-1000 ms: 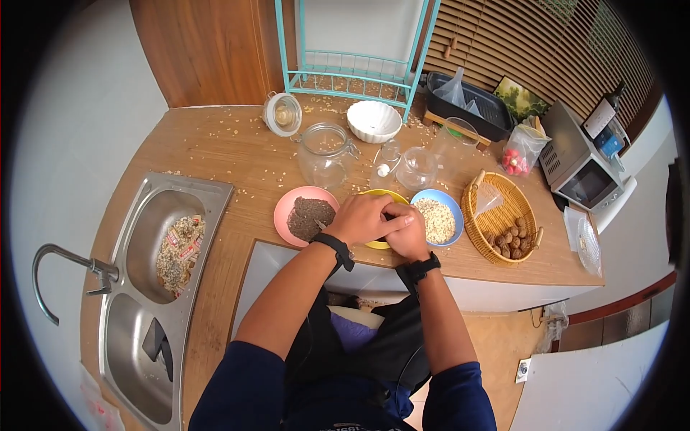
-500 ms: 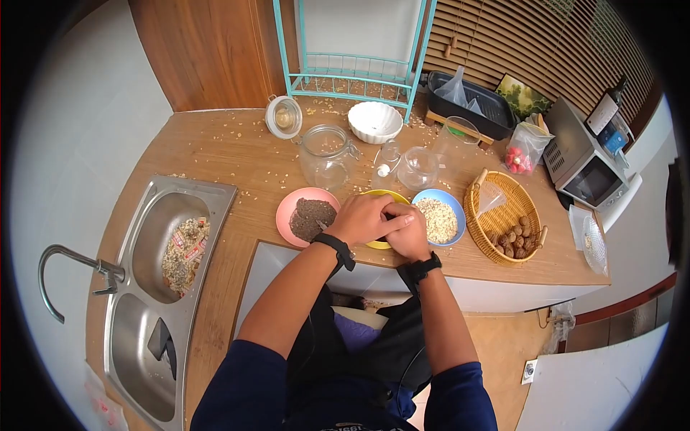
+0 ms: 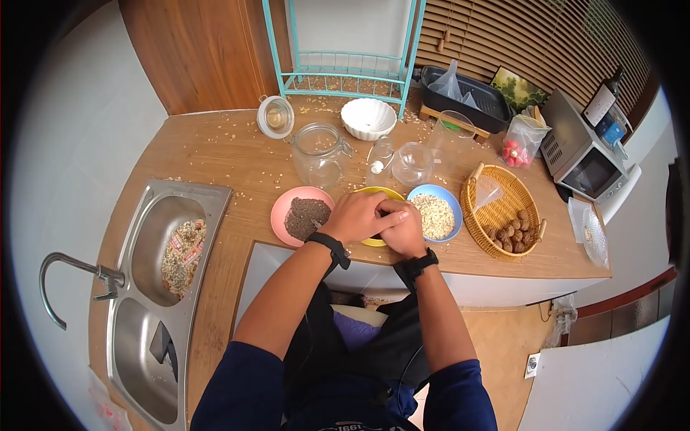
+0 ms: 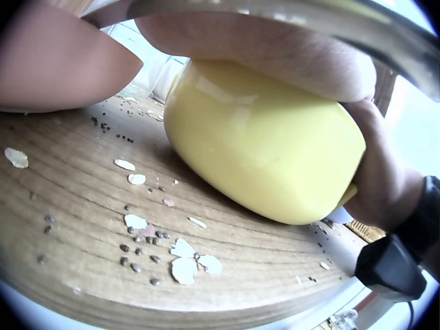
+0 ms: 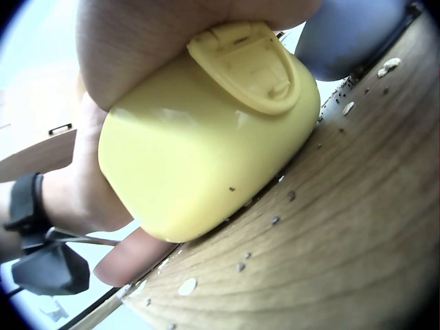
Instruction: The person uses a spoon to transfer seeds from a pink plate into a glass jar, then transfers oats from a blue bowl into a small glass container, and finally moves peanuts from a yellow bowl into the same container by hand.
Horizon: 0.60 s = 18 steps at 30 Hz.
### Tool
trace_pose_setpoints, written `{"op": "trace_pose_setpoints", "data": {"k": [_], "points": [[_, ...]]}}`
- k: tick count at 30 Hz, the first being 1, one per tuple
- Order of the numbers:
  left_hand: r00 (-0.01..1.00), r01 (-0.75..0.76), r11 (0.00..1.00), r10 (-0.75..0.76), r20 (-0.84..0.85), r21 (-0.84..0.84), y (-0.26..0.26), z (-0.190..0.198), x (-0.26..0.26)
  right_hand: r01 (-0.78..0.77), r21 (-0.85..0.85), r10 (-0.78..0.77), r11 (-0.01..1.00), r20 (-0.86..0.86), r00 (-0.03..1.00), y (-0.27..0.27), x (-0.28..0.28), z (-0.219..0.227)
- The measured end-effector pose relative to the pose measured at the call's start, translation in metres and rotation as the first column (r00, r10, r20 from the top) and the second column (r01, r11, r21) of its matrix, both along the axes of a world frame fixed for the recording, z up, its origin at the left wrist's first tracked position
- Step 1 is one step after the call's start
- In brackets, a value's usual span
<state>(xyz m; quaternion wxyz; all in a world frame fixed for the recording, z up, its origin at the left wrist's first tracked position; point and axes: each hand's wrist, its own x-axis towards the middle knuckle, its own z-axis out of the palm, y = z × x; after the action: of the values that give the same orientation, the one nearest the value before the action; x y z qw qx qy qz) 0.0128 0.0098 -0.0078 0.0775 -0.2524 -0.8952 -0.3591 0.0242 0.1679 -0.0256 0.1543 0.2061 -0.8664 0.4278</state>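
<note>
My left hand (image 3: 356,217) and right hand (image 3: 405,231) lie together over a yellow bowl (image 3: 384,192), meeting above its middle. The wrist views show the bowl (image 4: 261,144) standing on the wooden counter, hands across its top. On its side is a yellow tab (image 5: 254,72). Its contents and some of my fingers are hidden. Just left stands a pink bowl (image 3: 278,220) of small dark seeds (image 3: 307,215), with a thin metal handle (image 5: 86,238) beside my left wrist. A blue bowl (image 3: 457,211) of oat flakes (image 3: 433,215) sits to the right.
Behind the bowls stand a clip-top glass jar (image 3: 318,161), smaller glassware (image 3: 412,165) and a white fluted bowl (image 3: 368,121). A wicker basket (image 3: 478,241) with walnuts is at right. A double sink (image 3: 136,316) lies left. Flakes and seeds are scattered on the counter (image 3: 215,172).
The head view has shifted slightly. Both hands stay together over the yellow bowl, and the bowls have not moved.
</note>
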Motion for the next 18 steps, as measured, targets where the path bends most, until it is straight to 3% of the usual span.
{"op": "trace_pose_setpoints", "data": {"k": [10,17,18], "points": [[0.999,0.029,0.999,-0.029,-0.021,-0.015,0.001,0.004,0.002,0.034,-0.008,-0.034,0.999,-0.067,0.997,0.002,-0.002,-0.007],[0.999,0.017,0.999,-0.016,0.031,-0.030,0.004,0.010,0.005,0.024,0.012,-0.024,1.000,0.001,1.000,0.003,0.000,-0.007],[0.999,0.021,0.999,-0.020,0.031,-0.034,0.005,0.010,0.006,0.004,0.000,-0.004,1.000,-0.054,0.999,0.002,-0.001,-0.008]]}}
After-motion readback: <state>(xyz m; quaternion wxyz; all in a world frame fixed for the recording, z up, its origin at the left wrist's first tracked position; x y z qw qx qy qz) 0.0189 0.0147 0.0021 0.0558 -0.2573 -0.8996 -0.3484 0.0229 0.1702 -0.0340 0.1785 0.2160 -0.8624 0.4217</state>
